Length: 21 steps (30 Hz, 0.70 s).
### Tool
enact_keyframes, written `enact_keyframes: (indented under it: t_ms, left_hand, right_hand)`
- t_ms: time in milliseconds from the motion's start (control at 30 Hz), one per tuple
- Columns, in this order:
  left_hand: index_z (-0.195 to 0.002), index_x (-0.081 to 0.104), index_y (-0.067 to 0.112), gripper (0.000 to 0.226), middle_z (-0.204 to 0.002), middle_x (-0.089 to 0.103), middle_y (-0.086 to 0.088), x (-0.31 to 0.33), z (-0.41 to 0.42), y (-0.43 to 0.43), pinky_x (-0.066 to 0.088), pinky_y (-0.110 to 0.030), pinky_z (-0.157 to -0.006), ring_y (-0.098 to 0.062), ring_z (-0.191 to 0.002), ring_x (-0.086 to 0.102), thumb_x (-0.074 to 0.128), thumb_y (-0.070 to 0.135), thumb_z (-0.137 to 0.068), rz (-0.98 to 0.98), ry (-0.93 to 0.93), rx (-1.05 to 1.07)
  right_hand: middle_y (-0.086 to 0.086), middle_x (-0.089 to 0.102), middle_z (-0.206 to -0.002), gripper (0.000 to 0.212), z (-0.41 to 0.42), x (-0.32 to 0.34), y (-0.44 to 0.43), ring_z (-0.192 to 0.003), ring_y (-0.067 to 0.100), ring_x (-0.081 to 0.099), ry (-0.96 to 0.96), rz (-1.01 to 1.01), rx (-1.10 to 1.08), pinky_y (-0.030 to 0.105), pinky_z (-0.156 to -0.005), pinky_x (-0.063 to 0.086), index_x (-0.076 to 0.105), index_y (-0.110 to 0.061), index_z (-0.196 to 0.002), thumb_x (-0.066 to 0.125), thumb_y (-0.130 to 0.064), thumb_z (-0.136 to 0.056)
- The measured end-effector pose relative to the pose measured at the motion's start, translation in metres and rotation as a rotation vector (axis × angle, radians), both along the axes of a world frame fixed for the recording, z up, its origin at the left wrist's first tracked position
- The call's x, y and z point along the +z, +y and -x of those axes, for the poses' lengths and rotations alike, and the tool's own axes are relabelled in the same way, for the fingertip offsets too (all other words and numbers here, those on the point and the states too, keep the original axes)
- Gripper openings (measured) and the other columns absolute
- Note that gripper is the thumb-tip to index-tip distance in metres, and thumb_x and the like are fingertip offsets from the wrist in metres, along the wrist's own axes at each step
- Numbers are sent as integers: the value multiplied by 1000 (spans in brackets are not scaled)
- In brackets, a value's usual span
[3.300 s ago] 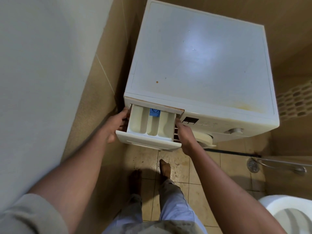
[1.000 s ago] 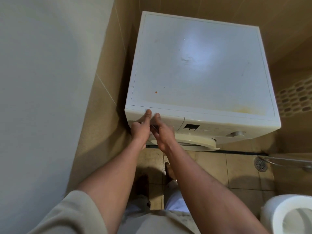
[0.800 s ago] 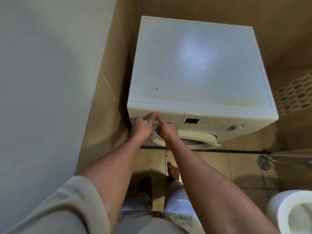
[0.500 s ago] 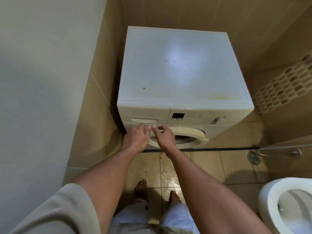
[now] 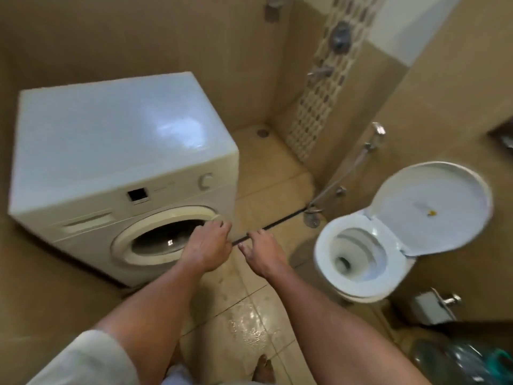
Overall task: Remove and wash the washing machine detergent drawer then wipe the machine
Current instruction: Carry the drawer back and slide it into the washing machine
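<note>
The drawer [image 5: 86, 219] sits shut in the machine [image 5: 116, 151]. The left hand [image 5: 206, 247] curls by the door [image 5: 155, 234] rim, perhaps to open it, though I can't tell if it grips. The right hand [image 5: 263, 252] is empty, its fingers spread.

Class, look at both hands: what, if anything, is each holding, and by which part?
The left hand curls its fingers at the right rim of the washing machine door; blur hides whether it grips. The right hand holds nothing.
</note>
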<state>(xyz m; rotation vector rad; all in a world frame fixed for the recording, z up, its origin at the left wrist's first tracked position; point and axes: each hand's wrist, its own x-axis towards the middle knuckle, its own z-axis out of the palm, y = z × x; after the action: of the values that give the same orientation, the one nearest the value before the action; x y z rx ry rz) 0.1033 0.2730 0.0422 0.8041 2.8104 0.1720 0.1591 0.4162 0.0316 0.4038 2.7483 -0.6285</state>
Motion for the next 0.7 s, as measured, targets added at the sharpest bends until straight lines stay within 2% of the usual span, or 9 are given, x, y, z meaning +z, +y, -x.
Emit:
enact_keyframes:
  t_ms: [167,333,500,600,700]
  left_hand:
    - [-141,50,18,44,-132,59,-5,19,-31,108,49,-39,-100,-24,-121,56,43,37,-101,-32,81,-158]
    - [-137,53,17,44,-133,59,-6,18,-45,138,49,-41,-100,-25,-123,54,43,38,-99,-15,65,-193]
    - [-136,54,16,44,-132,59,-5,17,-44,107,49,-39,-98,-24,-120,55,46,40,-100,-34,85,-108]
    - [-136,55,15,46,-131,61,-5,14,-33,60,50,-40,-97,-23,-119,57,46,41,-99,-12,109,9]
    - [-126,60,19,40,-120,64,-2,9,-21,-9,51,-38,-91,-20,-107,60,48,43,-96,-27,124,187]
  right_hand:
    - [7,55,-130,45,-49,21,101,-120,27,46,81,-95,-96,39,-97,42,53,-18,-132,44,-46,-98]
    - [7,54,-132,46,-69,28,126,-121,27,45,108,-85,-116,39,-97,42,52,-17,-133,44,-47,-98]
    - [5,53,-134,47,-52,27,102,-125,26,43,102,-64,-38,40,-99,43,52,-17,-132,45,-48,-98]
    - [4,52,-136,51,-25,28,67,-127,24,42,105,-54,45,39,-101,42,49,-18,-137,45,-49,-97]
    - [3,53,-136,51,11,30,7,-125,23,44,120,-33,183,39,-102,41,47,-20,-138,45,-50,-97]
